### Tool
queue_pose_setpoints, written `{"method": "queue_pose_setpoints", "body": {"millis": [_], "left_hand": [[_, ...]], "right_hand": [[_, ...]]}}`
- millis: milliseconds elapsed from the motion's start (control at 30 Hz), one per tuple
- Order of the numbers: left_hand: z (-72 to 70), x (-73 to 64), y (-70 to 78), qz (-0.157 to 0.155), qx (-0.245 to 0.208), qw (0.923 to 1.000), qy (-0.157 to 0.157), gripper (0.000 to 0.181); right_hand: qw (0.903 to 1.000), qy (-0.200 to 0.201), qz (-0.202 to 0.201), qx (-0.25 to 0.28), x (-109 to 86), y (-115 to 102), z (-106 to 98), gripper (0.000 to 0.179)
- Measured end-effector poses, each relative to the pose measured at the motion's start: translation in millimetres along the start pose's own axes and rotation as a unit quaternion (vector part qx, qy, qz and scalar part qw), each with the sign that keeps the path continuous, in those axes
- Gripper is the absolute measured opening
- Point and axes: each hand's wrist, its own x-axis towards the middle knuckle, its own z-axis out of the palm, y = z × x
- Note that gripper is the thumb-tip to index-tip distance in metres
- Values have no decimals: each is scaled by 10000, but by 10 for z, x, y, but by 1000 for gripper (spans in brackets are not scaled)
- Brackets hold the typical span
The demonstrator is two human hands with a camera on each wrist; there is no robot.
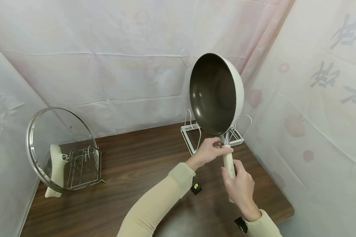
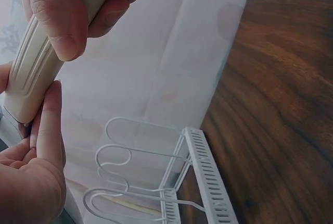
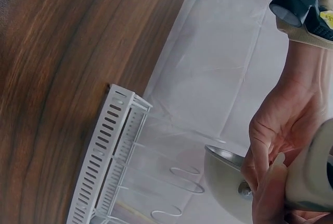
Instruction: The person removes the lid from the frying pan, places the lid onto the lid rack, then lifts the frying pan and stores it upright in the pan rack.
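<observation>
A deep frying pan (image 1: 213, 95) with a dark inside and cream outside is held up, its opening facing left and toward me, handle downward. My right hand (image 1: 241, 187) grips the lower part of the cream handle (image 1: 229, 163). At the handle's upper end, beside the metal neck, my left hand (image 1: 208, 149) pinches it between thumb and fingers. The left wrist view shows the left fingers (image 2: 49, 125) against the handle's end. Behind the pan stands a white wire rack (image 1: 187, 140), partly hidden by it. The right wrist view shows the pan's outer wall (image 3: 223, 182) beyond the left hand.
On the left of the brown wooden table (image 1: 136, 158), a glass lid (image 1: 77, 135) with a cream handle (image 1: 57, 168) stands upright in a metal wire stand (image 1: 84, 164). Pale curtains (image 1: 136, 82) close off the back and both sides.
</observation>
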Motion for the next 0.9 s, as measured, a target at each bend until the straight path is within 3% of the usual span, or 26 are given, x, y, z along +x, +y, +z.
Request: {"method": "queue_pose_setpoints", "body": {"millis": [900], "left_hand": [[-59,-48,-274,-272,19,9996,46,23]], "right_hand": [[9997,-144,168,-59,-149,6,151,35]]}}
